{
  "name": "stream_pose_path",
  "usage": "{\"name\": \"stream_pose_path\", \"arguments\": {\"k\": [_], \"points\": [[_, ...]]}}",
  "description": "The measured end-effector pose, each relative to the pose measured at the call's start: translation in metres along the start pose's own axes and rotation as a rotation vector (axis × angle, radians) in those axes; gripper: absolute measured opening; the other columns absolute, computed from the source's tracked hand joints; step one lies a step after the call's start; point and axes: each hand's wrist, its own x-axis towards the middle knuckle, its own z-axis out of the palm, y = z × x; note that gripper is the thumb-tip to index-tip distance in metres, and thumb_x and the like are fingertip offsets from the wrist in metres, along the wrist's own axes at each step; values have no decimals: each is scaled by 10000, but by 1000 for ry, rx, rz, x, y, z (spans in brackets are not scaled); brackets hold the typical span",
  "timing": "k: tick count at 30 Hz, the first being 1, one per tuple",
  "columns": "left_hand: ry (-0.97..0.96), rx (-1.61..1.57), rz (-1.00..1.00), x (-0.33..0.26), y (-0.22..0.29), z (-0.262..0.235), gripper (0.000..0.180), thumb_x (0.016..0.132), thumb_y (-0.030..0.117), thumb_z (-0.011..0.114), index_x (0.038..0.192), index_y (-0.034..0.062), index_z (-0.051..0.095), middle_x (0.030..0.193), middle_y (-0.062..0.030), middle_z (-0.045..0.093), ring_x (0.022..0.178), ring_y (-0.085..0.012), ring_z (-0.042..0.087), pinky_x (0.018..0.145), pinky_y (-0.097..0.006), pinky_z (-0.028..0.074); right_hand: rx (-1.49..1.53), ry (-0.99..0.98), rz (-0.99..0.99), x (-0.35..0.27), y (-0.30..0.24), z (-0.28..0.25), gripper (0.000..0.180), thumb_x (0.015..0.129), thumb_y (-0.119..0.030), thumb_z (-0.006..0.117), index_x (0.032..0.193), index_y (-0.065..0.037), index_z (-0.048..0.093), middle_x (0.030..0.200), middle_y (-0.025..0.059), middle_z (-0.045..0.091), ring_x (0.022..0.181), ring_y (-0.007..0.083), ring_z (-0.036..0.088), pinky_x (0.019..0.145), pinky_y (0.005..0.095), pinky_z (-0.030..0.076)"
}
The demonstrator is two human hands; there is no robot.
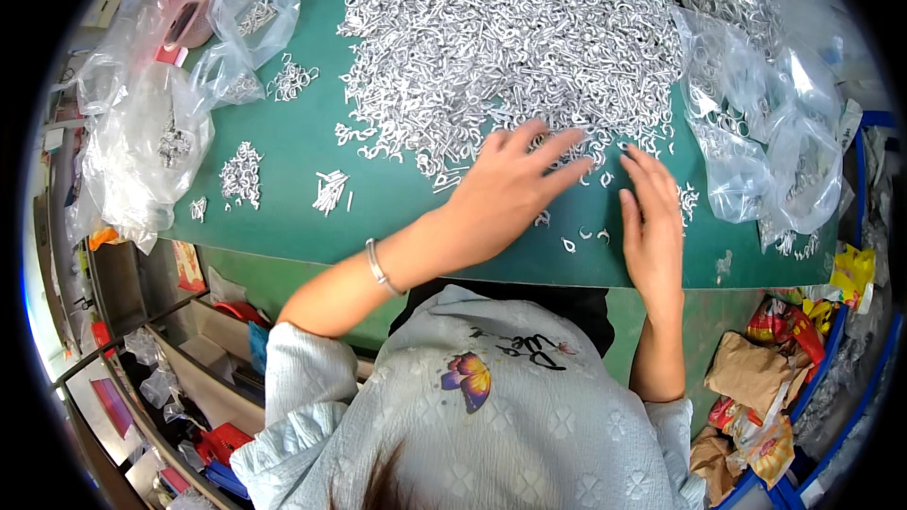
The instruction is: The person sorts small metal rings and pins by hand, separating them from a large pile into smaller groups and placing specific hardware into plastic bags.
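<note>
- Now left hand (510,184) lies flat, fingers spread, on the clip pile's (510,38) near edge.
- Right hand (650,217) flat, open, beside loose clips (586,238).
- Bare green table (397,198) left.

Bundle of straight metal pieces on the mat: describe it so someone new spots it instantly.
Start at the big heap of silver hooks on the green mat, then go left and down past its loose edge. The bundle of straight metal pieces lies alone on bare mat, right of a small curly cluster of hooks and left of the left hand. Its pieces are straight and lie parallel; its neighbours are tangled curls.
</note>
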Motion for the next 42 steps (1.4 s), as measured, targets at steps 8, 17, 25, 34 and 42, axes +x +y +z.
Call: {"name": "stream_pose_path", "arguments": {"k": [8, 17, 25, 34, 42], "points": [[-53, 205, 41, -3, -42, 2, 308, 779, 83, 592, 1081, 98, 650, 1363, -56, 508, 1263, -305, 437, 992, -513, 339, 61, 127, -6, -9, 4, -16, 272, 819, 35, 639, 1090, 15, 651, 1103, 155, 631, 1018, 320, 570, 900, 396, 448], [-66, -66, 124, 6, -4, 21, 300, 789, 79, 615, 1088, 56, 631, 1133, -99, 550, 1018, -248, 516, 822, -380, 365, -225, 124, -129, 3, 6, 4, 229, 780, -26, 704, 1007, -36, 673, 979, 76, 592, 898, 267, 533, 768, 381, 385], [-71, -97, 135, 10, -2, 13, 362, 763, 49, 607, 1125, 38, 607, 1138, -114, 539, 1020, -275, 518, 834, -381, 386, -134, 88, -140, -2, 8, 2, 223, 757, -30, 718, 976, -32, 675, 979, 61, 604, 935, 264, 545, 784, 384, 399], [-101, -43, 83, 7, -19, 5, 386, 746, 22, 612, 1131, -3, 610, 1211, -135, 532, 1105, -293, 513, 891, -392, 387, -54, 149, -48, -12, 30, -27, 222, 764, -11, 713, 982, -14, 672, 1038, 88, 625, 964, 279, 561, 836, 376, 405], [-84, 110, 243, 25, -20, 22, 377, 786, 74, 559, 1142, -41, 606, 1340, -134, 512, 1254, -286, 461, 1008, -482, 347, -200, 40, -29, -8, 10, 4, 416, 862, 7, 586, 1271, 53, 530, 1416, 193, 451, 1292, 371, 442, 1072, 470, 353]]}}
